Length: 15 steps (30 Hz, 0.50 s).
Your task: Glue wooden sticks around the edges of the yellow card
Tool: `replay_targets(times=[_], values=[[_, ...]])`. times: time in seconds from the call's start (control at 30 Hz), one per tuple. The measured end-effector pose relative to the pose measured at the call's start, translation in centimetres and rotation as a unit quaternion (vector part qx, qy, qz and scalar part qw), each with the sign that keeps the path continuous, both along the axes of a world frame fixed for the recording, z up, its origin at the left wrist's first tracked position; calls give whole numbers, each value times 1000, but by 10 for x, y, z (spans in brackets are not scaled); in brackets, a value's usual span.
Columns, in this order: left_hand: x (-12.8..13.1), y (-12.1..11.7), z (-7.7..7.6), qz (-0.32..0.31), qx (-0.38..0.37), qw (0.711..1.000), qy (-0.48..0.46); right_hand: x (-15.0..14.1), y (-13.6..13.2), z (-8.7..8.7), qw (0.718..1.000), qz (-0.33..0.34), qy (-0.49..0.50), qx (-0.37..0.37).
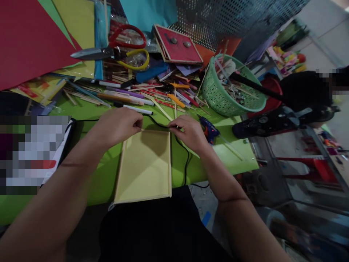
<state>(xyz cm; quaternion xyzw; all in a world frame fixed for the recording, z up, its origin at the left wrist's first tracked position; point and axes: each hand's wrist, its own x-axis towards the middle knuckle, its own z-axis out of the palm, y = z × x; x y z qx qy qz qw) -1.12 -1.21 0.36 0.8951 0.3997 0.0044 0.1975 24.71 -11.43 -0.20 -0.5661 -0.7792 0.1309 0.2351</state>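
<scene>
A pale yellow rectangular board (145, 167) with thin wooden sticks along its edges lies on green paper (234, 160) in front of me. My left hand (117, 125) is closed in a pinch at the board's far left corner. My right hand (188, 133) pinches the far right corner, fingers pressed on the stick edge there. A black cord (187, 160) runs under my right hand and down past the board's right side.
A blue glue gun (208, 131) lies right of my right hand. Behind are loose sticks and pens (141, 96), large scissors (111, 51), a red framed board (178, 45), a green basket (231, 87), and coloured paper sheets (29, 40).
</scene>
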Motion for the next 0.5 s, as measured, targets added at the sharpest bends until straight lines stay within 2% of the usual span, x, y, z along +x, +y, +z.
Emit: replay_targets(times=[0.13, 0.27, 0.5], values=[[1, -1, 6, -14, 0, 1000, 27, -2, 3, -6, 999, 35, -19, -13], [1, -2, 9, -24, 6, 999, 36, -3, 3, -9, 999, 35, -31, -23], [0, -4, 5, -51, 41, 997, 42, -4, 0, 0, 999, 33, -5, 3]])
